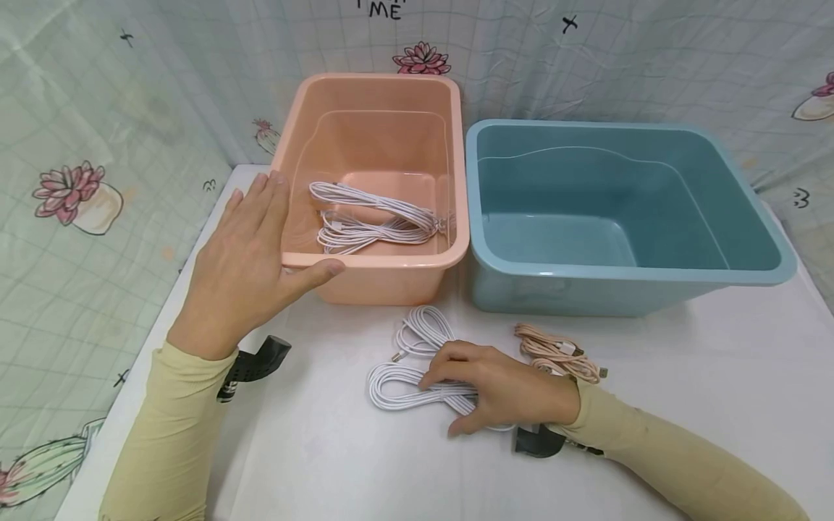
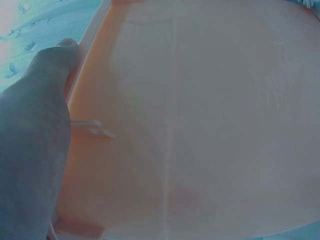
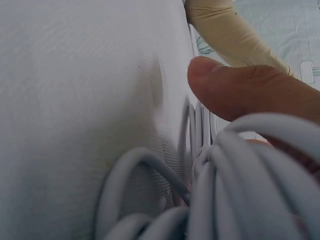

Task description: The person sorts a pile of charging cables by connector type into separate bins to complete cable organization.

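In the head view my left hand (image 1: 241, 268) rests on the left front corner of a peach plastic bin (image 1: 404, 261), fingers straight and thumb spread along the front rim. Two tied bundles of white cable (image 1: 378, 202) lie inside it. My right hand (image 1: 498, 387) is over a coiled white cable (image 1: 400, 400) on the table, its bent fingertips at the coil and its thumb apart. From the right wrist, the thumb (image 3: 240, 87) shows beyond the thick white loops (image 3: 240, 180), not closed on them. Another white cable loop (image 1: 428, 325) lies just behind.
A teal bin (image 1: 625, 272) stands to the right of the peach one, rims nearly touching. Peach-coloured coiled cable (image 1: 550, 346) lies in front of it, close to my right wrist. Patterned cloth (image 1: 521, 65) hangs behind and at the sides of the white table (image 1: 339, 449).
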### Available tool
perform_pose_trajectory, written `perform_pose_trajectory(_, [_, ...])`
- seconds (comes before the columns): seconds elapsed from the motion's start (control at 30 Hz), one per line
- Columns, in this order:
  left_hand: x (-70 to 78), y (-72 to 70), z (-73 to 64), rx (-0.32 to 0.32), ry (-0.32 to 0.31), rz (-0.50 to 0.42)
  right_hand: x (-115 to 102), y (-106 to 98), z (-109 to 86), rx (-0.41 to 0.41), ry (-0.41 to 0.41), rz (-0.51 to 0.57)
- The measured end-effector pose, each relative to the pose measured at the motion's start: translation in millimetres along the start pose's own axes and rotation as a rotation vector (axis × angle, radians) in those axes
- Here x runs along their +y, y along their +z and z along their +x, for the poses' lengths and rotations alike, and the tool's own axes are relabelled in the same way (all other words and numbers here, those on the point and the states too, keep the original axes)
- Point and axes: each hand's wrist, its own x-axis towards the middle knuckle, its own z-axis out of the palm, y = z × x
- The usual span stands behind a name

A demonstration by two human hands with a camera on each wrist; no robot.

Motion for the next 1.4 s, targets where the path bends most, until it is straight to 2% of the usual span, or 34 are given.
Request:
perform_pose_trajectory(0.1, [0.6,0.0,0.2,0.002,0.000,-0.001,-1.4,-0.3,-1.5,-0.023,0.008,-0.031])
perform_pose_trajectory(0.33, [1.1,0.0,0.0,-0.014,-0.006,-0.002,-1.6,2.0,-3.9,0.016,-0.084,-0.122])
perform_pose_trajectory(0.67, [1.3,-0.6,-1.7,-0.005,-0.003,-0.002,-2.3,3.3,-3.4,0.064,-0.122,-0.143])
perform_pose_trajectory(1.03, [0.5,-0.4,-2.8,-0.015,-0.010,-0.008,-3.7,3.0,-3.6,0.031,-0.133,-0.164])
perform_pose_trajectory(1.27, [0.4,0.1,-1.5,-0.007,-0.004,-0.004,-3.1,4.2,-4.0,0.063,-0.156,-0.180])
perform_pose_trajectory(1.4, [0.1,0.1,-1.7,-0.007,-0.005,-0.004,-4.2,4.4,-4.3,0.070,-0.141,-0.174])
